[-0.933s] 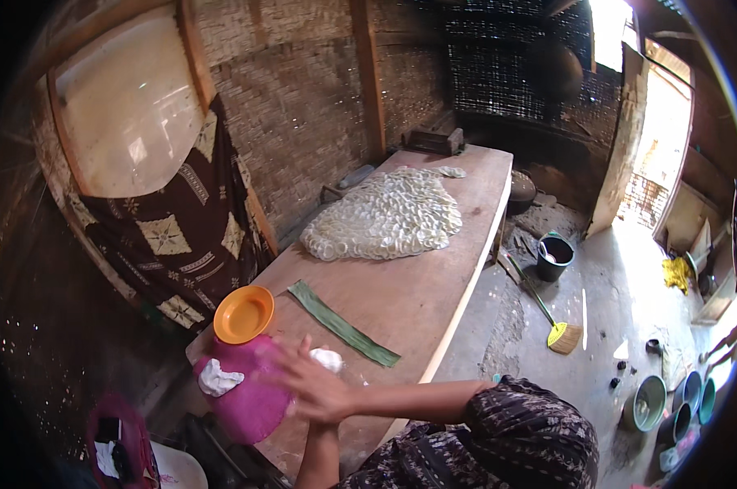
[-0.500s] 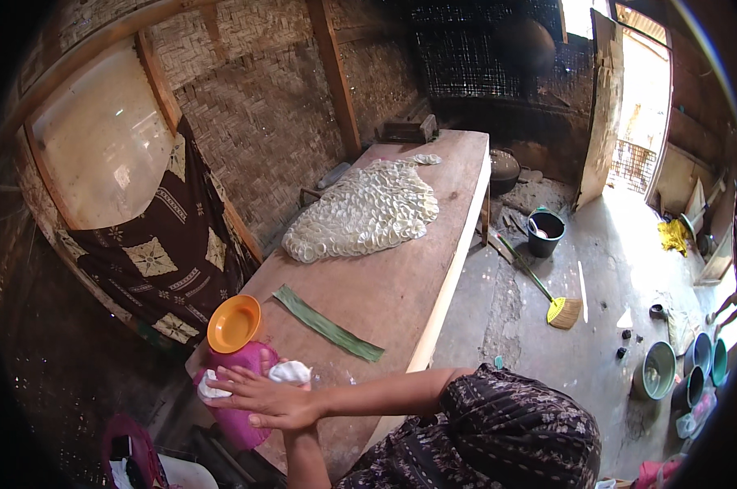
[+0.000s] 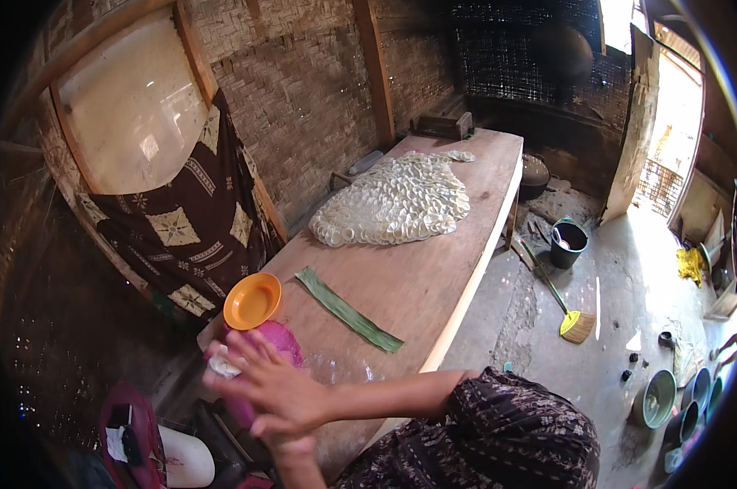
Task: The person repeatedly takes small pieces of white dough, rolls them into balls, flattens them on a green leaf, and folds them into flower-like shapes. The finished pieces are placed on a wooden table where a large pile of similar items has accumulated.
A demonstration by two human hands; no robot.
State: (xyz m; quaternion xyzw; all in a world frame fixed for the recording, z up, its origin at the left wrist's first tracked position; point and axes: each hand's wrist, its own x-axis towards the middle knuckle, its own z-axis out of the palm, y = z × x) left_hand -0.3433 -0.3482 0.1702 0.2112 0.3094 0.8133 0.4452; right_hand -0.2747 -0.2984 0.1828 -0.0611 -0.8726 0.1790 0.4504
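My right hand reaches across from the right, fingers spread and slightly blurred, above my left hand. Only the wrist and edge of my left hand show; its fingers are covered. A white, soft-looking lump shows beside my right fingertips. Under the hands lies a pink, rounded thing at the near end of the wooden table. Just beyond it stands an orange bowl. A green strip of leaf lies to its right. Farther back spreads a heap of thin white discs.
A wooden box rests at the table's far end. On the floor to the right are a black bucket, a broom and several basins. A white container stands at lower left. Patterned brown cloth hangs left.
The view has shifted, so the table appears farther right and a little higher. The white lump seen right of my hand before is out of sight now. My right hand is still over the left.
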